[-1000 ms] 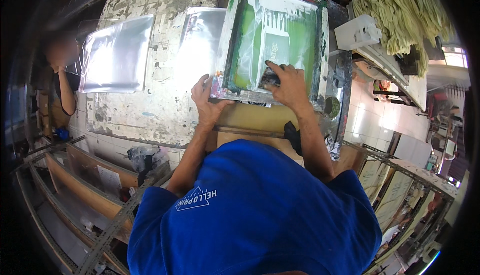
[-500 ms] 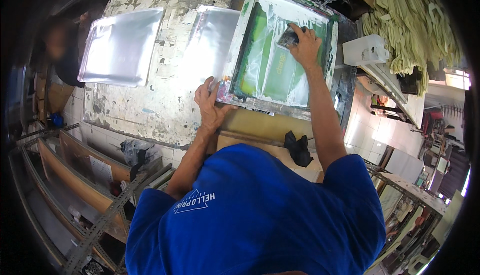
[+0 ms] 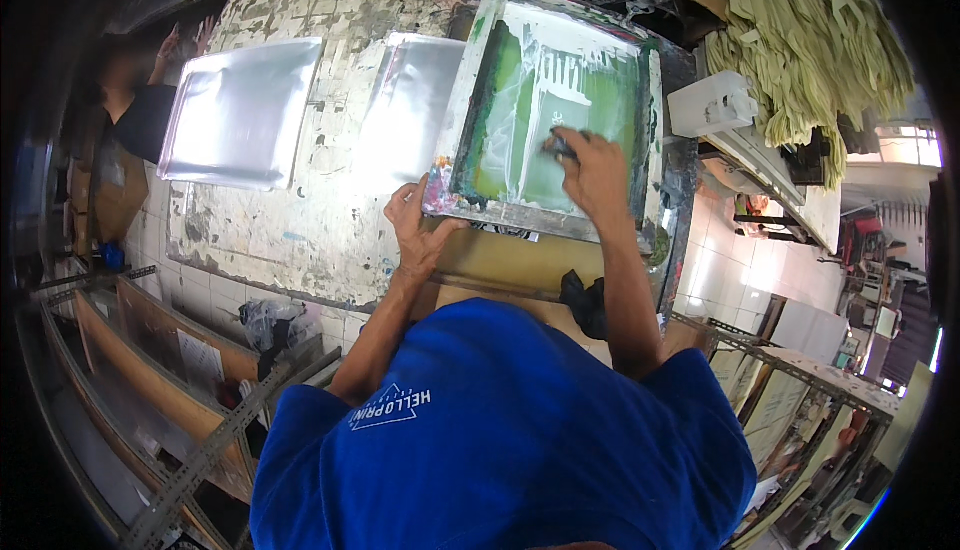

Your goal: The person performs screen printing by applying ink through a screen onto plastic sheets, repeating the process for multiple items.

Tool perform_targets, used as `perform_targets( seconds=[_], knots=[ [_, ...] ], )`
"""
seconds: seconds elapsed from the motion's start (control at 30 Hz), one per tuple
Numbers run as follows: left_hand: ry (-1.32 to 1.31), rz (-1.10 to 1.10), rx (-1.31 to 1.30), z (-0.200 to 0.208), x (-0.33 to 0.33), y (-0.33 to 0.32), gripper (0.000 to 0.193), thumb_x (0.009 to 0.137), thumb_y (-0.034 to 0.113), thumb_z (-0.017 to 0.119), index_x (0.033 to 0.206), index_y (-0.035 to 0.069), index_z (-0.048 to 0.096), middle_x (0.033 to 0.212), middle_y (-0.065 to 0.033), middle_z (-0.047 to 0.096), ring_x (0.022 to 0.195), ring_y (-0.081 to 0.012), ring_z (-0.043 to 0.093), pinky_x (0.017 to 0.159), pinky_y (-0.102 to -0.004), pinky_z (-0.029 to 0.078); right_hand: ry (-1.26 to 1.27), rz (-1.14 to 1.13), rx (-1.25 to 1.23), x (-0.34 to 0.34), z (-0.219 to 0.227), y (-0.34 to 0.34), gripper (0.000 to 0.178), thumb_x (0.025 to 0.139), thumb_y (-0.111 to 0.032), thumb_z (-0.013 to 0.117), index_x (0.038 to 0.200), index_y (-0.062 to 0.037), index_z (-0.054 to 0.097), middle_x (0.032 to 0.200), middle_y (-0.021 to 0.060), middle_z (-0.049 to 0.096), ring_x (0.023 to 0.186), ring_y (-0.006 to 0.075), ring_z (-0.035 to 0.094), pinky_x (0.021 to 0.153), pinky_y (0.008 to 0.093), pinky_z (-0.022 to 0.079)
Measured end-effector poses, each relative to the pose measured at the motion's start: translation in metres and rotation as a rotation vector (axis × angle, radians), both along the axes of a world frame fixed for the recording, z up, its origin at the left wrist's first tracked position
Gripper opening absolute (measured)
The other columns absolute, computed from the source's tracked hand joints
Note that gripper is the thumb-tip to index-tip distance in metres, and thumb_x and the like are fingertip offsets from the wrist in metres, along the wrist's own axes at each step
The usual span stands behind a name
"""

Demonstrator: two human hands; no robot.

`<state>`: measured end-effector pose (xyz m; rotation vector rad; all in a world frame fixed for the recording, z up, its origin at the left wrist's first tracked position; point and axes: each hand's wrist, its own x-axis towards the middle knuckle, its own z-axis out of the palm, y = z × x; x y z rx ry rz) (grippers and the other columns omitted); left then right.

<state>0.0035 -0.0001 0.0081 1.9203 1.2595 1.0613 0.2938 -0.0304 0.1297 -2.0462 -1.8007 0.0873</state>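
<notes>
The right hand [image 3: 596,175] had its fingers bent in around a small dark scraper [image 3: 560,147]. The grip was nearly closed on it, but it was blurry, so I could not tell just how the fingertips sat. The scraper was over the green mesh screen [image 3: 612,130], a bit right of the middle of the view. The left hand [image 3: 415,220] had its thumb and fingers spread apart. They touched the lower left corner of the pale wooden frame with paint smears [image 3: 470,100] around the screen.

Thick white paint [image 3: 530,25] lay on the screen, most of it near the top, with drippy stripes below. I think the step in hand was spreading this paint with the scraper. The next move seemed to call for an even push on the scraper, with the left hand keeping the frame from sliding.

Left of the frame, two shiny clear plastic sheets [image 3: 240,115] lay on the messy white desk [image 3: 260,240]. The nearer one was just beside the frame. A see-through white plastic box [image 3: 712,105] stood on the right side, and long pale yellow strips [image 3: 800,40] hung at the upper right.
</notes>
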Motion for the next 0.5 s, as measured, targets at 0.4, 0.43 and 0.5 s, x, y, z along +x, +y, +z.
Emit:
perform_targets(
  seconds=[0.4,0.43,0.5],
  knots=[
    [-0.235,0.007,0.046,0.12,0.031,0.073,0.069,0.078,0.015,0.086,0.139,0.0,0.057,0.137,-0.0187,0.06,0.119,-0.031,0.057,0.1,-0.0411,0.043,-0.163,0.065,0.554,0.014,0.149,0.026,0.042,0.07,-0.038,0.086,0.103,-0.0146,0.075,0.082,0.0111,0.07,0.074,0.0316,0.067,0.065,0.0432,0.051],
    [-0.138,0.113,0.015,0.099,0.021,0.076,0.063,0.08,0.017,0.085,0.135,0.0,0.06,0.138,-0.0181,0.059,0.121,-0.0318,0.055,0.101,-0.0434,0.042,-0.148,0.08,0.588,0.019,0.159,0.035,0.042,0.07,-0.039,0.086,0.102,-0.0143,0.075,0.08,0.011,0.07,0.073,0.0318,0.068,0.064,0.0436,0.051],
    [0.173,0.315,-0.002,0.054,0.007,0.075,0.054,0.084,0.022,0.081,0.13,0.0,0.063,0.142,-0.0174,0.056,0.124,-0.0333,0.052,0.1,-0.0475,0.039,-0.142,0.057,0.489,0.022,0.183,0.048,0.045,0.073,-0.036,0.087,0.106,-0.009,0.075,0.089,0.0129,0.075,0.08,0.0314,0.072,0.072,0.0387,0.056]
  ],
)
